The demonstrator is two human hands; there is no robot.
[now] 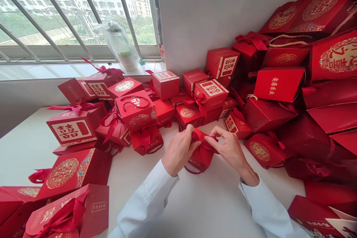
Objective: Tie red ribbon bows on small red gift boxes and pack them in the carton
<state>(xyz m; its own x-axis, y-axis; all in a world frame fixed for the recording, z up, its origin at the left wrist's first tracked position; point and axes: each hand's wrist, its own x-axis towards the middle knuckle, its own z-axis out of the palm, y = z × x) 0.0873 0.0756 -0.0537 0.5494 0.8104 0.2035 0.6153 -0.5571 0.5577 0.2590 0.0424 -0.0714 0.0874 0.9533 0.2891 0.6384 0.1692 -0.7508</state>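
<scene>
A small red gift box (201, 158) stands on the white table (209, 204) right in front of me. Both my hands work at the red ribbon (201, 135) on its top. My left hand (180, 150) pinches the ribbon from the left, fingers curled. My right hand (230, 148) pinches the other end from the right. White sleeves cover both forearms. The box's lower half shows between my wrists, with a thin cord loop hanging at its base.
Red gift boxes surround me: several heaped at the back (136, 111), a tall pile of bigger ones at the right (306, 81), more at the lower left (72, 173). A clear plastic bag (119, 44) sits on the window sill.
</scene>
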